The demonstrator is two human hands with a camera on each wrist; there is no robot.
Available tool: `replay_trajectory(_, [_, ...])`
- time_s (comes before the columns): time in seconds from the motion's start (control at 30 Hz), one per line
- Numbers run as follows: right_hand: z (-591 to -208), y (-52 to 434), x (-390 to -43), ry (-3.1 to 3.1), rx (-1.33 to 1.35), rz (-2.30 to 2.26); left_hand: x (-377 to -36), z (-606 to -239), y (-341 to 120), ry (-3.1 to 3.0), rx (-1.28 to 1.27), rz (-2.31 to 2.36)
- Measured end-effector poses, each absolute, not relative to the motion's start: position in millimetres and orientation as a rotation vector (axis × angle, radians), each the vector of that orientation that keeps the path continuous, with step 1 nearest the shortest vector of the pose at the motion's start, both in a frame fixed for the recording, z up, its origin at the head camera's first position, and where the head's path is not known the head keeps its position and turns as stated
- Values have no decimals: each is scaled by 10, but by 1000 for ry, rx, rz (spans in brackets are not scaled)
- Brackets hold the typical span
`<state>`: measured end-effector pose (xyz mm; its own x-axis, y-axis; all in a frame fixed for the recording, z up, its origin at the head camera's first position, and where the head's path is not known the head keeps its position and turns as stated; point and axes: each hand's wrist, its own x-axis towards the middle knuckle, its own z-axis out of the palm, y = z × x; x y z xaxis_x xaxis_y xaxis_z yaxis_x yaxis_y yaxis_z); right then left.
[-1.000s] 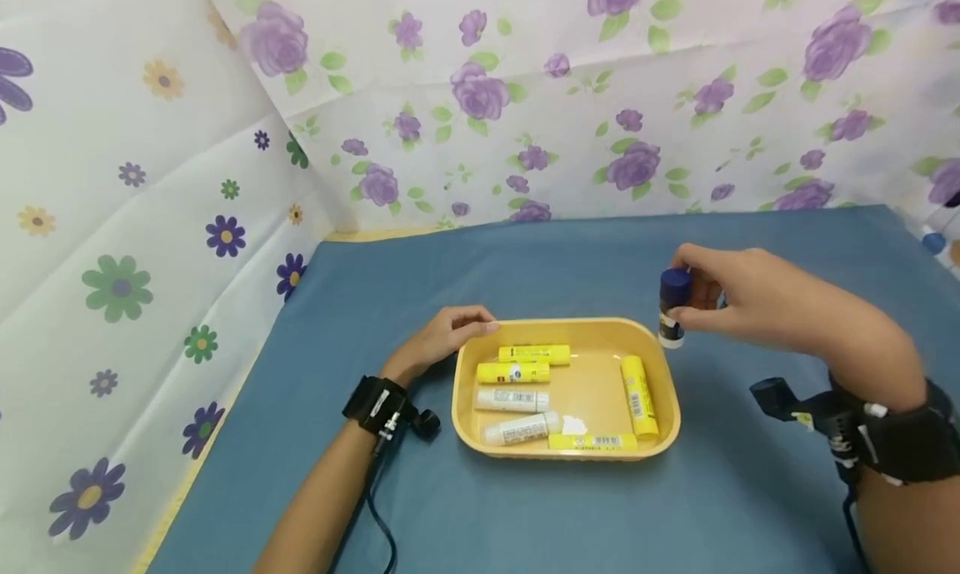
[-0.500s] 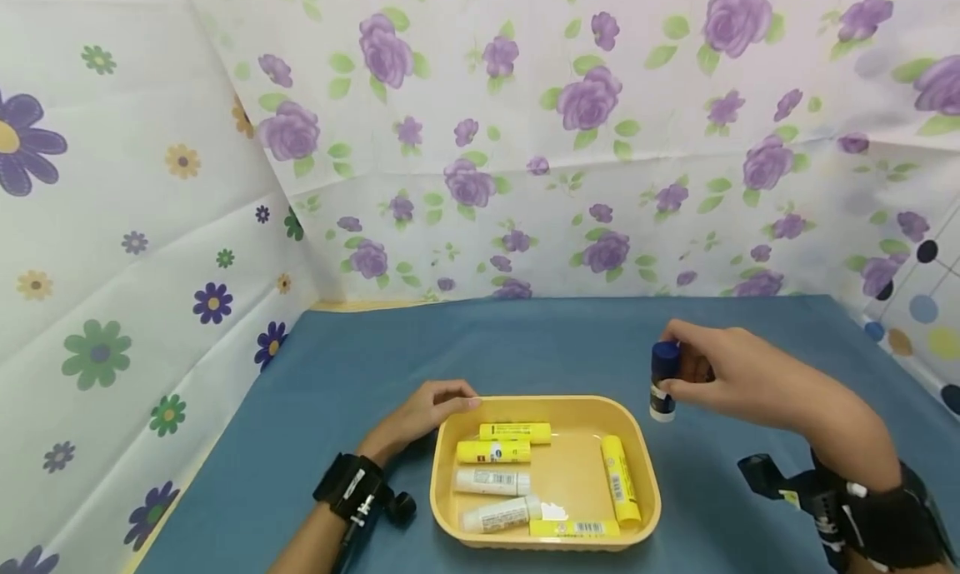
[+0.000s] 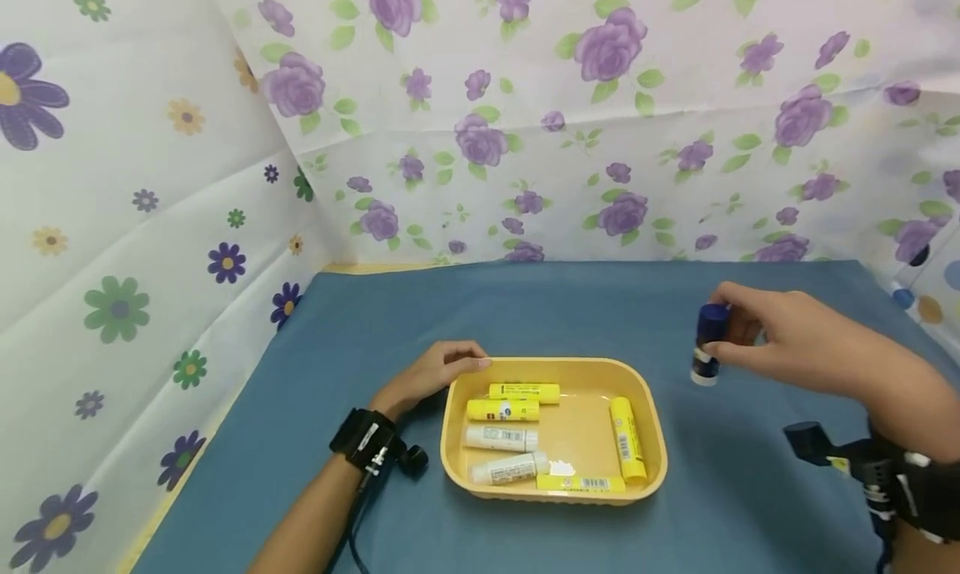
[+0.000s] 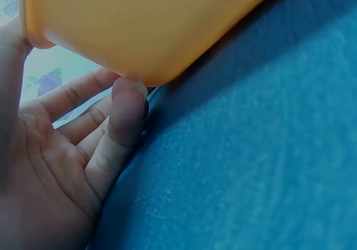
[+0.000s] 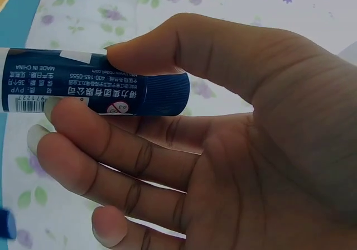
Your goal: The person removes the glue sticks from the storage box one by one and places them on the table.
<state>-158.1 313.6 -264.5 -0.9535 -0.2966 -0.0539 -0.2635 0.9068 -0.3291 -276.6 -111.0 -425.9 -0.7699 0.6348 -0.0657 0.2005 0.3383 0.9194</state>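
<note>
Off to the tray's [image 3: 660,428] right, the right hand [image 3: 787,341] pinched a blue glue stick [image 3: 708,343] upright above the cloth; left hand [image 3: 427,374] rested loosely against the tray's far-left corner.

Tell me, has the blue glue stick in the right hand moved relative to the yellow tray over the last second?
Yes. The blue glue stick, pinched by the right hand, has shifted rightward, away from the yellow tray; earlier it hung by the tray's far right corner.

Tray [image 3: 652,424] on table [image 3: 525,307], glue sticks [image 3: 510,410] inside, left hand [image 3: 431,374] at its left rim, held stick [image 3: 707,345] to its right
</note>
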Motion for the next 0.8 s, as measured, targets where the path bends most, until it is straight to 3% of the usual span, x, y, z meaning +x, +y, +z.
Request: replay_trajectory(0.8, [-2926,3513,-1633,2891,-395,-426,-2795,-4282,-1094,2202,704,1413])
